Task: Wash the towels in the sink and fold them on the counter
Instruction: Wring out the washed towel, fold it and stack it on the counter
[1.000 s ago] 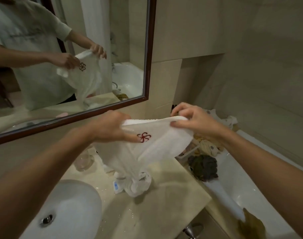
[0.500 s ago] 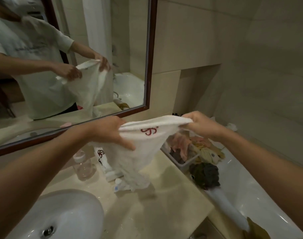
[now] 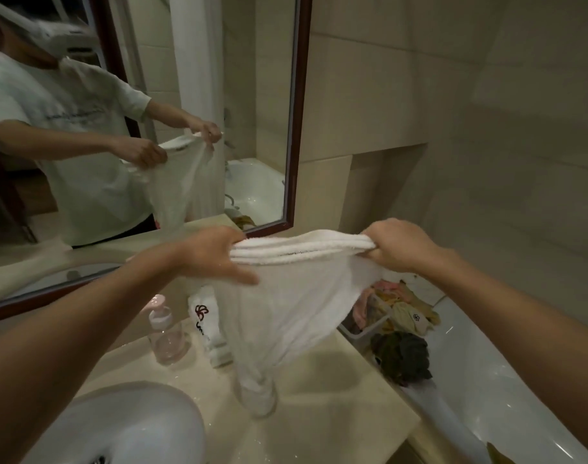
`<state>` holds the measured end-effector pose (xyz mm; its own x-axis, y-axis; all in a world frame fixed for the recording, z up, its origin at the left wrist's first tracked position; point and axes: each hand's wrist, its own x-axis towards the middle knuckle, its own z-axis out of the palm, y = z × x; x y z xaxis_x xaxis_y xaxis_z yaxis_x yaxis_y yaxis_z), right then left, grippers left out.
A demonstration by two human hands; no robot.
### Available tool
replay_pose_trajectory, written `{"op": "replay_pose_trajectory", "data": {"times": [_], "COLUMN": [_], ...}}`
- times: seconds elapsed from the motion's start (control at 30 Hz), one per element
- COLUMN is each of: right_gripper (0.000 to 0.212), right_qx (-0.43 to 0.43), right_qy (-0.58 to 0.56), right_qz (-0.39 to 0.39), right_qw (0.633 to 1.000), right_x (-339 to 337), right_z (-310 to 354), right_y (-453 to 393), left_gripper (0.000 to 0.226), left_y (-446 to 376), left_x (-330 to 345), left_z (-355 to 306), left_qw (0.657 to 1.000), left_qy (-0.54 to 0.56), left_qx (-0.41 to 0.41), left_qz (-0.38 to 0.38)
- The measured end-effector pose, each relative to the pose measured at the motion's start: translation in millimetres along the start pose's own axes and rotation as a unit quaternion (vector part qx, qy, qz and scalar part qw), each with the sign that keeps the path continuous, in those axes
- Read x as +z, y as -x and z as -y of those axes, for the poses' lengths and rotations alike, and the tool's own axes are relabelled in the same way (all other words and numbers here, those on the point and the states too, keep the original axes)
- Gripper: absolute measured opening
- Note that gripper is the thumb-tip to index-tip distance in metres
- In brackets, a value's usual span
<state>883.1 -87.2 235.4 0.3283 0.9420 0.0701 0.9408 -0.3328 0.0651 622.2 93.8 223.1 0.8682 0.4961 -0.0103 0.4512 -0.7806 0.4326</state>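
Note:
A white towel [image 3: 296, 296] hangs in the air above the beige counter [image 3: 336, 406], its top edge bunched in folds and stretched between my hands. My left hand [image 3: 215, 256] grips the left end of that edge, thumb out over the cloth. My right hand [image 3: 396, 246] pinches the right end in curled fingers. The towel's lower tip touches the counter. Another white towel [image 3: 207, 324] with a red flower logo stands rolled behind it. The white sink [image 3: 128, 426] sits at the lower left.
A clear pump bottle [image 3: 165, 333] stands beside the rolled towel. A white basket [image 3: 363, 333] of coloured cloths and a dark cloth [image 3: 403, 358] lie at the counter's right edge, over the bathtub [image 3: 480, 380]. A framed mirror [image 3: 152, 128] covers the wall behind.
My hands have moved further apart and pulled the towel's top edge taut. The edge has rolled over, hiding its red logo. The towel hangs longer.

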Motion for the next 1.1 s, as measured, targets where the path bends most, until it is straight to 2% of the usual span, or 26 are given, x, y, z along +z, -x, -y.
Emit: {"op": "replay_pose_trajectory", "data": {"times": [0.03,0.1,0.17,0.2,0.27,0.33,0.37,0.43,0.47,0.5,0.57,0.63,0.7,0.73,0.8,0.83,0.87,0.93,1.0,1.1], "right_gripper": [0.021,0.019,0.016,0.016,0.02,0.026,0.028,0.033,0.037,0.04,0.041,0.035,0.025,0.02,0.017,0.017,0.018,0.024,0.034,0.041], "right_qx": [0.002,0.003,-0.007,-0.02,-0.04,-0.061,-0.067,-0.048,-0.034,-0.024,0.019,0.042,0.04,0.038,0.022,0.004,-0.015,-0.048,-0.052,-0.032], "right_qy": [-0.106,-0.337,-0.466,-0.491,-0.472,-0.41,-0.378,-0.339,-0.294,-0.209,0.002,0.084,0.011,-0.086,-0.331,-0.399,-0.419,-0.389,-0.354,-0.289], "right_qz": [-0.012,-0.029,-0.008,0.012,0.047,0.074,0.104,0.208,0.245,0.243,0.135,0.02,-0.049,-0.08,-0.117,-0.112,-0.098,-0.043,0.044,0.183], "right_qw": [0.994,0.941,0.885,0.871,0.879,0.907,0.918,0.916,0.923,0.947,0.991,0.995,0.998,0.992,0.936,0.91,0.902,0.919,0.933,0.939], "right_x": [0.4,-5.5,-18.7,-26.1,-40.7,-52.0,-55.0,-56.7,-53.8,-47.9,-37.1,-36.8,-44.2,-50.5,-60.5,-62.2,-63.7,-62.5,-60.5,-49.0], "right_z": [-2.8,-1.0,6.6,10.1,14.1,13.6,12.0,9.2,8.7,8.6,8.9,11.7,10.9,7.4,5.9,4.9,4.3,-1.4,-9.5,-10.5], "right_y": [0.2,3.8,9.7,10.7,11.3,9.7,9.6,12.9,14.5,14.9,7.2,-2.0,-8.1,-8.8,-4.4,-2.9,-1.8,-1.0,1.0,6.7], "left_gripper": [0.033,0.03,0.016,0.008,0.014,0.015,0.009,0.009,0.014,0.022,0.036,0.037,0.027,0.021,0.009,0.006,0.013,0.016,0.012,0.023], "left_y": [1.5,1.6,0.5,0.0,0.5,4.8,7.2,9.7,12.1,13.3,10.9,2.0,-3.6,-6.9,-8.9,-7.5,-6.2,-1.0,3.6,3.9], "left_x": [-0.4,-2.1,-7.5,-13.0,-18.7,-18.7,-18.4,-18.5,-19.2,-19.7,-19.5,-17.2,-21.4,-25.7,-35.6,-40.0,-43.9,-47.7,-46.2,-29.2], "left_z": [-2.5,-6.0,-4.5,-0.9,5.8,6.2,3.8,0.4,-2.7,-5.5,-13.8,-19.3,-17.8,-15.9,-13.9,-14.6,-13.9,-11.8,-8.1,-4.4], "left_qw": [0.995,0.968,0.963,0.973,0.993,0.979,0.973,0.976,0.98,0.988,0.998,0.962,0.943,0.947,0.97,0.979,0.983,0.987,0.995,0.997], "left_qy": [-0.1,-0.24,-0.247,-0.201,-0.004,0.166,0.195,0.196,0.189,0.153,-0.065,-0.271,-0.314,-0.284,-0.152,-0.071,-0.003,0.059,0.022,-0.054], "left_qx": [-0.023,-0.054,-0.064,-0.062,-0.046,-0.016,-0.008,0.015,0.015,0.007,-0.01,-0.029,-0.047,-0.048,-0.036,-0.021,-0.009,0.011,0.026,0.028], "left_qz": [-0.011,-0.056,-0.09,-0.096,-0.105,-0.121,-0.122,-0.094,-0.061,-0.026,0.002,-0.024,-0.099,-0.139,-0.188,-0.19,-0.183,-0.147,-0.094,-0.056]}}
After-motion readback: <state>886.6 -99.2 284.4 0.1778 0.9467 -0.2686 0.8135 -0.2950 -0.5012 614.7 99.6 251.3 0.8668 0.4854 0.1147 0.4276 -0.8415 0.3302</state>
